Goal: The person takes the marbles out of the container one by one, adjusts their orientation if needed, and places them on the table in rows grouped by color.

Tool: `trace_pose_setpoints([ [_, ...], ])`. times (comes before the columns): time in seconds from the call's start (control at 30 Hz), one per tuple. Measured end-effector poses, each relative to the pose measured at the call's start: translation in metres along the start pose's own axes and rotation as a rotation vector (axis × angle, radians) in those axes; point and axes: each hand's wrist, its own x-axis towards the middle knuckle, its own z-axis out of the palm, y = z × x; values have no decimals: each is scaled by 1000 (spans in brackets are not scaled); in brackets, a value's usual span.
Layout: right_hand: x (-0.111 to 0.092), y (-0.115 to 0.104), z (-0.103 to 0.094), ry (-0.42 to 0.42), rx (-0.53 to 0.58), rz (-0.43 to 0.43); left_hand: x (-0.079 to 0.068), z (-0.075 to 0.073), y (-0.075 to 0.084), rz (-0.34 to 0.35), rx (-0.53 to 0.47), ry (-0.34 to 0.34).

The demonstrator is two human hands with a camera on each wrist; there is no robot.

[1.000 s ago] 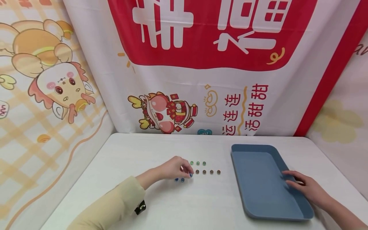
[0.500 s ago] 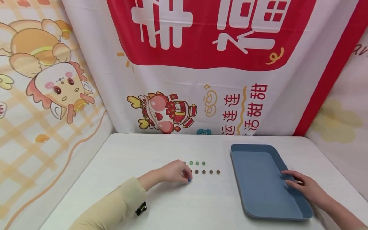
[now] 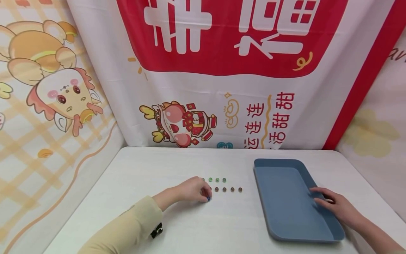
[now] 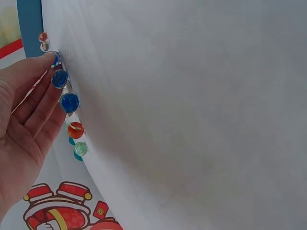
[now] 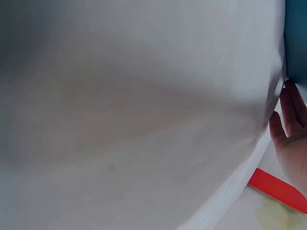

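Observation:
My left hand (image 3: 192, 189) pinches a blue glass marble (image 4: 56, 59) between thumb and fingertips, low over the table. Two more blue marbles (image 4: 69, 102) line up beside its fingers in the left wrist view; the hand hides them from the head view. Just beyond lies a row of brown marbles (image 3: 232, 189), and farther back a row of green marbles (image 3: 217, 180); the left ends of both rows are partly covered. At the right, my right hand (image 3: 339, 208) rests on the near-right rim of a blue-grey tray (image 3: 285, 201), its fingertips reaching over the edge.
The white table (image 3: 228, 225) ends at the back against a red and white printed cloth (image 3: 234, 60). Patterned cloth walls (image 3: 60, 88) flank it on both sides. The tray's raised walls stand to the right of the marbles.
My left hand has shifted slightly left and nearer, bringing the blue marble below the brown row. Another green marble shows at its row's left end. The right hand stays at the tray's rim.

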Motion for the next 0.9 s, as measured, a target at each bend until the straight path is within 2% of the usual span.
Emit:
trace_pose_setpoints([
  [0.23,4,2,-3,-12,-18,-10,-4,-6,-1,-25,-35,23],
  [0.37,5,4,-7,-18,-20,6,-17,-19,-2,-29,-72,105],
  [0.47,5,3,-13,19,-25,-3,-36,-29,-5,-34,-104,198],
  [0.63,6,-11,-25,106,-93,-6,-76,-38,-13,-123,-170,353],
  [0.77,3,-30,-32,114,-104,16,-107,-35,-17,-209,-253,452],
  [0.9,-2,-52,-36,81,-126,31,-131,-28,-15,-276,-312,505],
])
